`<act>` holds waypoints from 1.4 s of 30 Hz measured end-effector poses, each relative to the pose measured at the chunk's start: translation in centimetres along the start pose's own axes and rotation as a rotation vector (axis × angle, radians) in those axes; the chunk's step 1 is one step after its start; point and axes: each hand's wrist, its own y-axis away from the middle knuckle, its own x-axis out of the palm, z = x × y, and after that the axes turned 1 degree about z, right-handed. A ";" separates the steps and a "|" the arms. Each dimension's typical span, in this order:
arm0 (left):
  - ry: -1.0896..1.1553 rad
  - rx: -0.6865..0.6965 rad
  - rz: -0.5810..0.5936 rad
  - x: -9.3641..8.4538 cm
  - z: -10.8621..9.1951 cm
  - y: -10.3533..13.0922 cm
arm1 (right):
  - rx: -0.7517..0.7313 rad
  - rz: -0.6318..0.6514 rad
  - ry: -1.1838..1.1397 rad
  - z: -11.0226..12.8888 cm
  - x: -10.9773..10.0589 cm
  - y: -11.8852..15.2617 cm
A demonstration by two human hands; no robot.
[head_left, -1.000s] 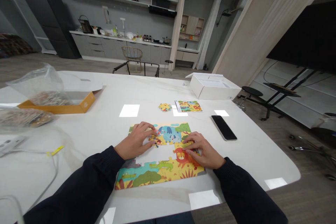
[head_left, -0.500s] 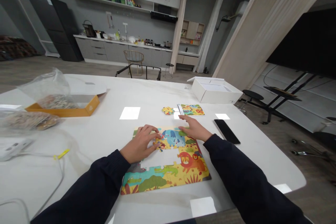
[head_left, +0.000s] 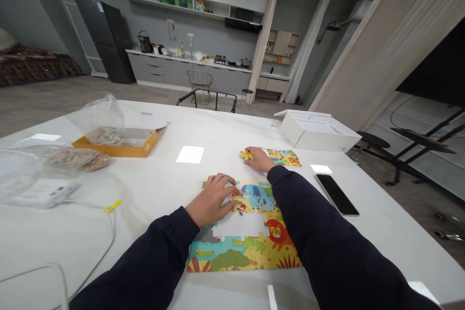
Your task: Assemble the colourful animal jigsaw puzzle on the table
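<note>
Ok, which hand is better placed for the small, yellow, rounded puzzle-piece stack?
Probably the right hand: it is at the stack; the left hand is over the colourful rectangular jigsaw.

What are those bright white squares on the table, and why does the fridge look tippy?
Head view: glare patches on the table around the puzzle, probably reflected lights; head view: the fridge slants, likely from wide-lens distortion.

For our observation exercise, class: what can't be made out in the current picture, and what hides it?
All in the head view:
Loose pieces: partly behind the right hand; whether it holds one is unclear.
Puzzle: right side hidden by the right sleeve, part of its left by the left hand.
Black screen: cut off by the right edge.
</note>
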 end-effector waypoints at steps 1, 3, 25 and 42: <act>0.001 -0.003 0.000 0.0 0.0 0.0 | 0.006 -0.008 -0.003 0.0 0.1 -0.1; 0.002 -0.009 0.000 0.0 0.0 0.0 | 0.022 -0.027 -0.017 -0.1 0.2 -0.3; -0.009 -0.001 -0.012 0.2 0.1 0.0 | 0.287 -0.173 -0.233 1.4 -0.6 -0.7; 0.351 -0.107 -0.282 0.9 -5.7 -1.4 | 0.229 0.045 -1.101 11.2 -5.7 14.6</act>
